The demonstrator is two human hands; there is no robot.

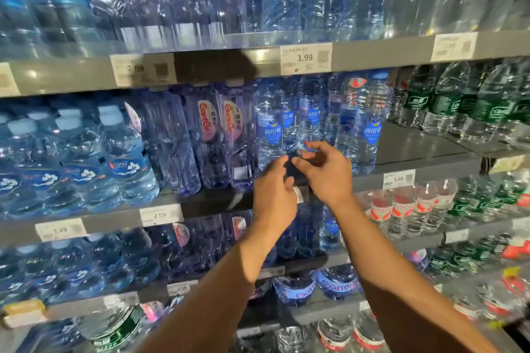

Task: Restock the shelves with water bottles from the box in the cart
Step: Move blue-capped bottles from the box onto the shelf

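Both hands are reaching toward the middle shelf, just in front of the blue-label water bottles standing on it. Left hand is hanging below those bottles with fingers loosely curled, holding nothing. Right hand is hovering just right of the left one, fingers relaxed and spread, its fingertips close to the base of a blue-label bottle; contact cannot be told. Pink-label bottles are standing left of the blue-label ones, green-label bottles well to their right. A 1.99 price tag is sitting above them.
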